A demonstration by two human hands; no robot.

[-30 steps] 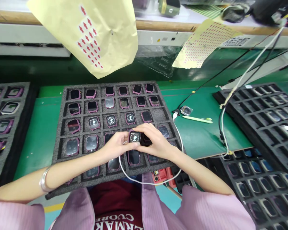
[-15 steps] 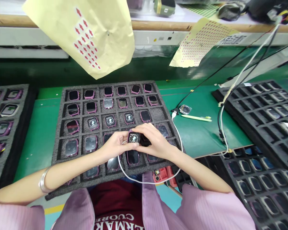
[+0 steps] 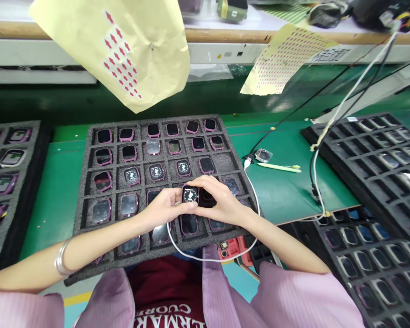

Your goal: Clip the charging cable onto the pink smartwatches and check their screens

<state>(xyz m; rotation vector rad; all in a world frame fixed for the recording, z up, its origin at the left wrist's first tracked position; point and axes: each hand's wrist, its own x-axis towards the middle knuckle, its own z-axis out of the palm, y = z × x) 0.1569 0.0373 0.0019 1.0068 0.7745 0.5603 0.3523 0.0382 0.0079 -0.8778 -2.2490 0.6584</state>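
Note:
Between my two hands is a smartwatch (image 3: 190,195) with a purple case, its lit screen showing a round dial. My left hand (image 3: 166,205) pinches it from the left, thumb along the lower edge. My right hand (image 3: 220,200) grips it from the right, fingers over the top edge. A white cable (image 3: 191,258) runs from near my left fingers in a loop to a plug (image 3: 248,160); its end at the watch is hidden. Below lies a dark foam tray (image 3: 84,182) with purple watches in its compartments, several with lit dials, such as one watch (image 3: 183,168).
More foam trays of watches stand at the left (image 3: 30,182) and right (image 3: 341,173). On the green bench (image 3: 276,191) lie a light green pen (image 3: 279,168) and a small clear-wrapped item (image 3: 263,156). Yellow sticker sheets (image 3: 150,45) hang from the shelf; cables (image 3: 341,109) cross at the right.
The watch has tilted slightly, and its screen now faces me more squarely with the dial clearer. My hands keep nearly the same place and grip.

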